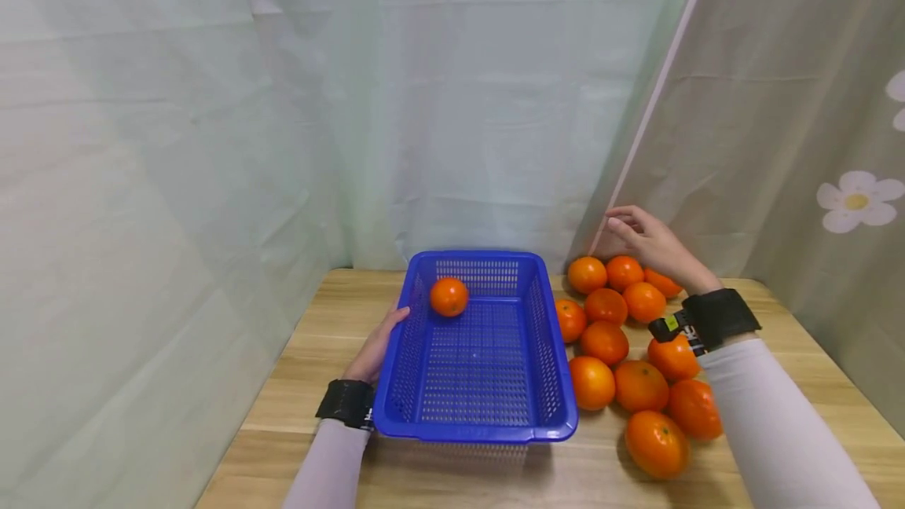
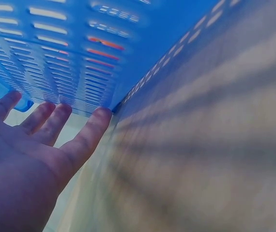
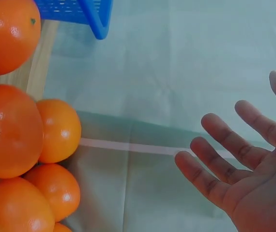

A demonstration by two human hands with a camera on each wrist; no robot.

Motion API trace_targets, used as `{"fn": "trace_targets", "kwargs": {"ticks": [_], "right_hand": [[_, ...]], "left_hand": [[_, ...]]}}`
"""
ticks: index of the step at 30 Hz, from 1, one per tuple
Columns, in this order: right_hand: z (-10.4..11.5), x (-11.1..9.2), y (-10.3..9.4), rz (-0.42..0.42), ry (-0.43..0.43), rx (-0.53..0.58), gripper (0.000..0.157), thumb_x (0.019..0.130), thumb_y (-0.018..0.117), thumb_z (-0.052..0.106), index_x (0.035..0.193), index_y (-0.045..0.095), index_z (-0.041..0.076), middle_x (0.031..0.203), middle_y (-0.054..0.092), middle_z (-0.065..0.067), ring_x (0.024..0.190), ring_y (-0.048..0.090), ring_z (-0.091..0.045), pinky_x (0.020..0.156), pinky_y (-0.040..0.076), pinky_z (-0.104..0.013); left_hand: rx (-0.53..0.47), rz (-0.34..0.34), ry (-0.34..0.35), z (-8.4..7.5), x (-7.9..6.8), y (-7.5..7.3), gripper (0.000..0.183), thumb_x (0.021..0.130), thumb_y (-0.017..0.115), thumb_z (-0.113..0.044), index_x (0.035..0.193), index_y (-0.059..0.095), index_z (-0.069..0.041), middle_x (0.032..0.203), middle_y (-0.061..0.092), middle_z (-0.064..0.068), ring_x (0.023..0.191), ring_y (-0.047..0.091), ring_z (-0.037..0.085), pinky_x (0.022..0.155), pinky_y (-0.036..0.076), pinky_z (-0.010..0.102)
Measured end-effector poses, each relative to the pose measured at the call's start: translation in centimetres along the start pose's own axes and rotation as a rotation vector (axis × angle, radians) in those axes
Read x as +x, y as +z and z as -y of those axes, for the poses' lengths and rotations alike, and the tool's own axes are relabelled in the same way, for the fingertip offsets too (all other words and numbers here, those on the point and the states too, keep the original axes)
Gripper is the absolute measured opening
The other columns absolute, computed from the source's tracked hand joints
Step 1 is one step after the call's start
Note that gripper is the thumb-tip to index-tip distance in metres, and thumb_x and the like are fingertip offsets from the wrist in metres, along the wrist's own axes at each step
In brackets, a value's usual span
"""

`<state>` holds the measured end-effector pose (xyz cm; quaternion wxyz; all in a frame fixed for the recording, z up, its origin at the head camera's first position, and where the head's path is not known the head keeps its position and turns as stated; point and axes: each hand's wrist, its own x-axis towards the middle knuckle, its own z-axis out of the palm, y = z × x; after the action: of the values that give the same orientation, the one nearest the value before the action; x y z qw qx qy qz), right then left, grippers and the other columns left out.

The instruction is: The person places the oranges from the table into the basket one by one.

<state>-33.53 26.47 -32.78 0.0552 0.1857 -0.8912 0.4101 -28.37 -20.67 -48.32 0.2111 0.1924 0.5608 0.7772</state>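
A blue plastic basket (image 1: 475, 434) with slotted walls rests on the wooden table, and one orange (image 1: 448, 297) lies inside near its far left corner. My left hand (image 1: 375, 348) is at the basket's left side. In the left wrist view, that hand's fairly straight fingers (image 2: 87, 137) touch the slotted wall. To the right of the basket lies a loose group of several oranges (image 1: 606, 342). Above the far end of this group, my right hand (image 1: 654, 246) is raised with nothing in it. Its fingers (image 3: 232, 142) are spread and relaxed, apart from the oranges.
Pale curtains (image 1: 495, 124) hang behind and to the left of the table (image 1: 283, 422). A beige curtain with white flowers (image 1: 855, 201) hangs on the right. The nearest orange (image 1: 656, 444) lies toward the table's front, beside my right forearm.
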Motion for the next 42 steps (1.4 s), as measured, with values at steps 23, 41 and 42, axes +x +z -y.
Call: {"fn": "trace_targets", "kwargs": {"ticks": [23, 41, 42], "right_hand": [[-2.4, -3.7, -2.6, 0.097, -0.024, -0.157, 0.041, 0.104, 0.043, 0.027, 0.133, 0.045, -0.001, 0.126, 0.054, -0.029, 0.109, 0.053, -0.044, 0.088, 0.045, -0.062], [-5.8, -8.3, -3.2, 0.563, 0.083, -0.268, 0.047, 0.097, 0.055, 0.035, 0.132, 0.049, 0.003, 0.126, 0.056, -0.021, 0.106, 0.055, -0.037, 0.082, 0.048, -0.051], [-5.9, -8.5, -3.0, 0.578, 0.076, -0.263, 0.049, 0.097, 0.056, 0.035, 0.133, 0.048, 0.003, 0.128, 0.053, -0.024, 0.108, 0.054, -0.040, 0.083, 0.047, -0.053]], "left_hand": [[-0.009, -0.028, 0.001, 0.0, 0.0, -0.1, 0.056, 0.107, 0.024, -0.034, 0.152, -0.008, -0.037, 0.159, -0.002, 0.021, 0.139, 0.011, 0.049, 0.109, 0.016, 0.065], [-0.014, -0.030, -0.022, -0.2, 0.0, 0.3, 0.055, 0.107, 0.024, -0.037, 0.152, -0.006, -0.039, 0.158, 0.004, 0.025, 0.137, 0.016, 0.051, 0.107, 0.024, 0.065], [-0.013, -0.034, -0.021, -0.2, 0.0, 0.2, 0.055, 0.107, 0.024, -0.037, 0.152, -0.006, -0.039, 0.158, 0.004, 0.025, 0.137, 0.016, 0.052, 0.106, 0.025, 0.065]]}}
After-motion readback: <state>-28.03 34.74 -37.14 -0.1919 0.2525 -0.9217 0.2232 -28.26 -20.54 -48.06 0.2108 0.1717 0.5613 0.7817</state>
